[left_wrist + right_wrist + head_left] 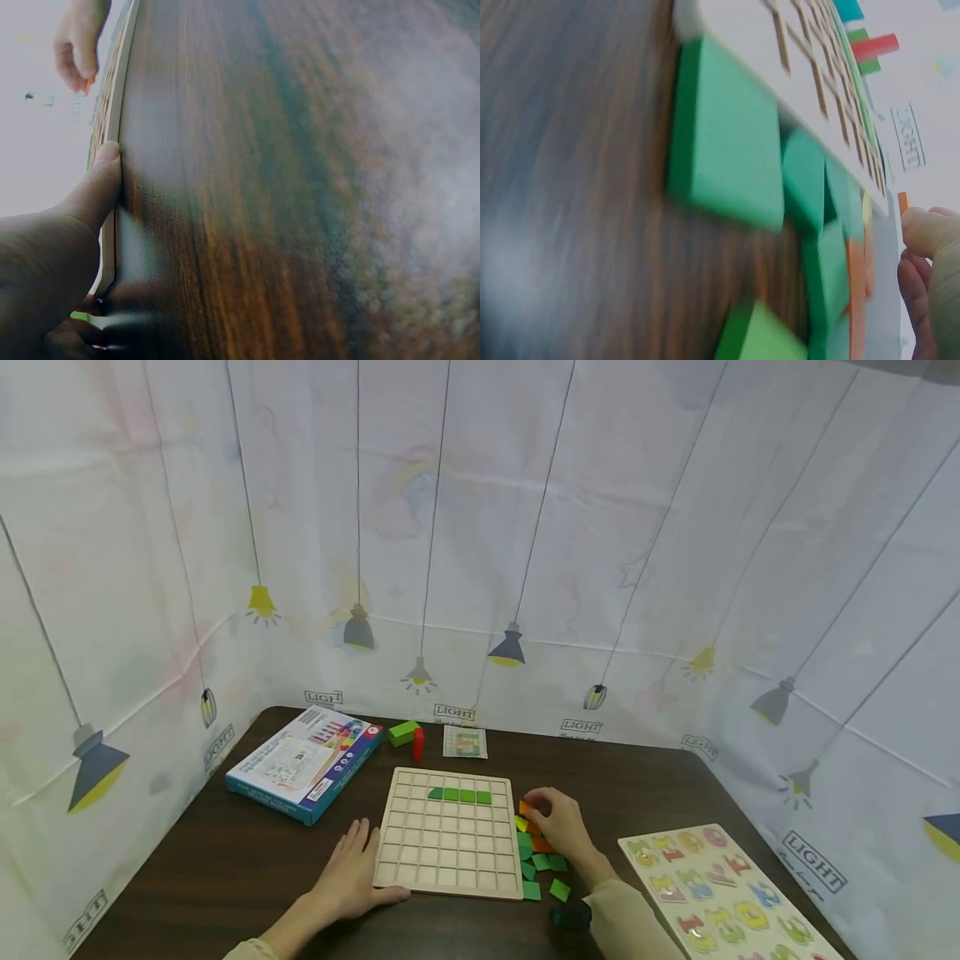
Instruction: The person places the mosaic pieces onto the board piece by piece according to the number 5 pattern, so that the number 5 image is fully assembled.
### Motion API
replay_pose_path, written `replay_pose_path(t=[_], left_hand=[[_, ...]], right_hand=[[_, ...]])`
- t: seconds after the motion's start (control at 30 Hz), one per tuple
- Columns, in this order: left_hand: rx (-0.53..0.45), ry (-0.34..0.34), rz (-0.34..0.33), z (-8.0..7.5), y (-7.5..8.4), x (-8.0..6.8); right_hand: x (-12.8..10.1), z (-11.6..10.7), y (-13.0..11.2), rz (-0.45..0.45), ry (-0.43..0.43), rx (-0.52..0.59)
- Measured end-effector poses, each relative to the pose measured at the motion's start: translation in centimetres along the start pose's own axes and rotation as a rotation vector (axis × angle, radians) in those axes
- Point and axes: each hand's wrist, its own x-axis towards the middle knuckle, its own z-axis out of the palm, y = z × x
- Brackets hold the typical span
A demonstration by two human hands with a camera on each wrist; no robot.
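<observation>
While the left hand point(352, 877) lies flat on the dark bench point(225, 877), its fingers are spread and straight, and its thumb presses against the near left edge of the wooden grid board point(448, 832); the left wrist view shows that thumb point(101, 180) laid along the board's rim. The board sits between the two hands. Four green tiles point(460, 795) fill a short row in its second line of cells, on the far side from the left hand.

The right hand point(558, 822) rests just right of the board, fingers curled over a small orange tile point(527, 808) that it pinches at the fingertips; the right wrist view shows the fingertips point(922, 232) closed beside a sliver of orange point(903, 201). Under and just near of that hand lies a loose heap of tiles point(542, 860), mostly green with some orange and one yellow, touching the board's right edge.

Beyond the board, well away from both hands, stand a green block point(402, 732), a red block point(418, 744) upright beside it, and a small pattern card point(465, 742). A blue game box point(304, 762) lies far left of the left hand. To the right of the right hand sits a number puzzle board point(720, 893) with coloured digits.
</observation>
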Motion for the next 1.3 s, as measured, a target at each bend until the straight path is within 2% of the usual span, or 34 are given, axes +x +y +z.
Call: replay_pose_path(t=[0.13, 0.3, 0.67, 1.03, 1.3], left_hand=[[0.001, -0.003, 0.0, -0.1, 0.0, 0.0], [0.003, 0.002, 0.005, -0.1, 0.0, 0.1], [-0.003, 0.004, 0.011, -0.1, -0.1, 0.4], [0.002, -0.024, 0.001, -0.2, 0.0, 0.4], [0.003, -0.026, 0.002, -0.3, 0.1, 0.3]], right_hand=[[0.7, 1.1, -1.4, -0.052, 0.002, 0.042], [1.4, 2.7, -2.6, -0.074, -0.025, 0.077], [2.3, 5.8, -4.7, -0.071, -0.106, 0.144], [3.3, 8.4, -7.3, -0.137, -0.148, 0.14], [3.8, 10.2, -8.2, -0.169, -0.166, 0.12]])
